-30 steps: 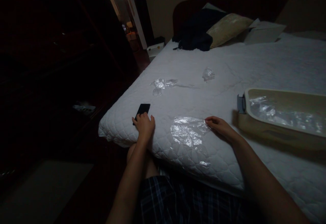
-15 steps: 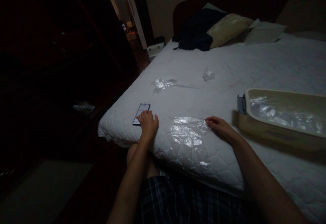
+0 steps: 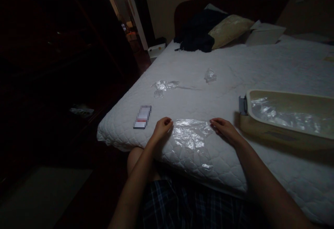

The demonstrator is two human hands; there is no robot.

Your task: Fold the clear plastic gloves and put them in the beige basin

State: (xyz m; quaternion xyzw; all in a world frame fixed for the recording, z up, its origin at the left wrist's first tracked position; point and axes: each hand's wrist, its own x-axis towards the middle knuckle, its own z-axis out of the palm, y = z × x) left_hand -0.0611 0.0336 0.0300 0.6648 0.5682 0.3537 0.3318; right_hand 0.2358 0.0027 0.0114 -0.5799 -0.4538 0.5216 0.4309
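A clear plastic bag (image 3: 189, 133) lies spread over the front edge of the bed, its near part draping down. At its upper left corner is my left hand (image 3: 163, 128), fingers curled and pinched at the film. The upper right corner is pinched between the thumb and fingers of my right hand (image 3: 224, 129). To the left of my left hand, a phone (image 3: 142, 117) rests flat on the quilted cover, its screen lit and pixelated.
A beige plastic bin (image 3: 276, 137) with a grey latch stands at right, clear plastic inside. Crumpled clear plastic (image 3: 163, 86) and another small wad (image 3: 210, 75) lie farther back on the bed (image 3: 182, 65). Pillows (image 3: 231, 31) and dark cloth (image 3: 197, 31) are heaped near the headboard (image 3: 235, 1).
My left hand has left the phone and moved right to the bag's upper left corner. My right hand stays at the other corner. The view has shifted slightly.
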